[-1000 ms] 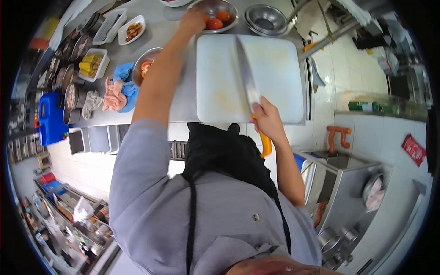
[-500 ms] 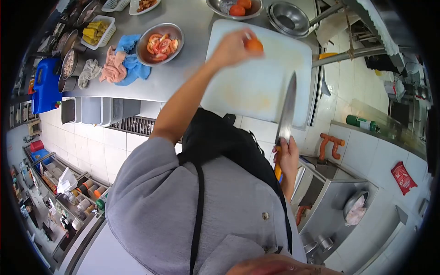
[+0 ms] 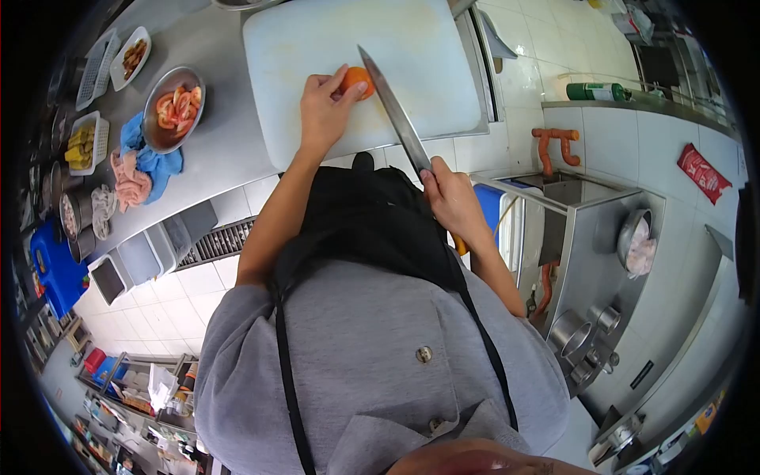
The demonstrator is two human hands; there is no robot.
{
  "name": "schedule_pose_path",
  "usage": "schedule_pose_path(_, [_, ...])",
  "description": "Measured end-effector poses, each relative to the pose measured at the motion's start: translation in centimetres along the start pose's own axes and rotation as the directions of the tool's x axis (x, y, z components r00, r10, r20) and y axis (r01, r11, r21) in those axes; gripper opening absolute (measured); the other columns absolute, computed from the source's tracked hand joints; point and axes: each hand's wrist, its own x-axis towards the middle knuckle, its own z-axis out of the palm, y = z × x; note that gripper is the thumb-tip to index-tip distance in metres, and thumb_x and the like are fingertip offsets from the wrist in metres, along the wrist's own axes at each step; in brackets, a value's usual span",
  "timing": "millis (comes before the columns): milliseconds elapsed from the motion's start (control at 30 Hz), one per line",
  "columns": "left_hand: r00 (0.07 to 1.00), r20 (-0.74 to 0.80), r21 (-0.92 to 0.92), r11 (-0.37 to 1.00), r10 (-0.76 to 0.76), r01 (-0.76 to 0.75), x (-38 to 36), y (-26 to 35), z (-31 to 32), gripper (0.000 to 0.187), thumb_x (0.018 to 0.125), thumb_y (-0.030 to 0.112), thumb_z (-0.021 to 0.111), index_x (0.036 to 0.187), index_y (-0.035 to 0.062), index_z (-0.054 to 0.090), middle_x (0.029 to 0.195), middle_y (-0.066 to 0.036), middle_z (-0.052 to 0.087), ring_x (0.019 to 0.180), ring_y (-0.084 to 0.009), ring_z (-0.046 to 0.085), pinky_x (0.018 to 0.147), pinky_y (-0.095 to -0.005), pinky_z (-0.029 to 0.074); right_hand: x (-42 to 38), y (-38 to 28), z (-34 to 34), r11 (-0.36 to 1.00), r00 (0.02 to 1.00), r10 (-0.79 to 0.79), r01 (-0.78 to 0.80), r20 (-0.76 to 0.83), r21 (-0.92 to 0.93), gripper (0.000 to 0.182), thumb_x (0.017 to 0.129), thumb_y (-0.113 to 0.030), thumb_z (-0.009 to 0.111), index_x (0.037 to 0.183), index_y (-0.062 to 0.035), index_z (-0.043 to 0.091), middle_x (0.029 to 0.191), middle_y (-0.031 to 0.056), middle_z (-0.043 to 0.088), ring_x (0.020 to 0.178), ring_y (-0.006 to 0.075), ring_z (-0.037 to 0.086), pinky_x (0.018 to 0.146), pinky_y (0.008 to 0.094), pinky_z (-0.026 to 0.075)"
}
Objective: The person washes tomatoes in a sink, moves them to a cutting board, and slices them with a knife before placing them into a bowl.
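Observation:
A whole tomato [image 3: 358, 82] is on the white cutting board [image 3: 317, 39], held by the fingers of my left hand [image 3: 326, 111]. My right hand [image 3: 453, 198] is wrapped round the handle of a large knife [image 3: 393, 108]. The blade points forward over the board, its edge close to the right side of the tomato; whether they touch I cannot tell. To the left of the board, tomato wedges [image 3: 179, 111] lie in a metal bowl [image 3: 150, 127] on the steel counter [image 3: 229, 103].
Blue [image 3: 162, 168] and pink cloths [image 3: 129, 180] lie near the bowl. Beyond them are a white basket of yellow pieces [image 3: 81, 146] and a white dish of brown food [image 3: 134, 59]. A steel sink unit [image 3: 590, 261] stands at the right.
My left hand has brought the tomato down onto the board. The knife has swung in from the right edge to beside the tomato. The camera view has shifted.

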Motion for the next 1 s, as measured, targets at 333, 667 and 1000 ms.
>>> schedule_pose_path(333, [0.992,-0.126,0.061,0.998,0.026,-0.019,-0.2,0.3,0.8,0.050,0.078,0.031,0.083,0.113,-0.0013,0.070,0.093,-0.008,0.056,0.074,-0.0163,0.057,0.068,-0.0298,0.051,-0.4,-0.5,-0.7,0.994,0.997,0.023,-0.015,0.071,-0.112,0.019,0.098,-0.016,0.050,0.091,0.0014,0.045,0.063,0.0298,0.056,0.066,0.0518,0.057,0.062,0.0577,0.042])
schedule_pose_path(667, [0.989,-0.130,0.069,0.996,0.071,-0.062,-0.6,-0.1,0.4,0.047,0.078,0.027,0.083,0.113,-0.0016,0.070,0.094,-0.008,0.059,0.076,-0.0157,0.060,0.070,-0.0285,0.052,8.8,-1.2,2.9,0.984,0.993,-0.047,0.065,0.108,-0.168,0.020,0.094,-0.017,0.049,0.097,0.0026,0.049,0.079,0.0314,0.063,0.077,0.0514,0.061,0.071,0.0582,0.047])
schedule_pose_path(1000, [0.944,0.174,0.036,0.956,0.280,-0.291,0.2,0.5,-3.6,0.045,0.077,0.014,0.080,0.119,0.0008,0.066,0.107,-0.013,0.063,0.082,-0.0213,0.065,0.075,-0.0311,0.056,0.2,-0.2,-0.2,0.947,0.985,0.081,-0.029,0.150,-0.319,0.017,0.095,-0.017,0.050,0.098,-0.0001,0.049,0.072,0.0273,0.063,0.073,0.0480,0.063,0.067,0.0558,0.050])
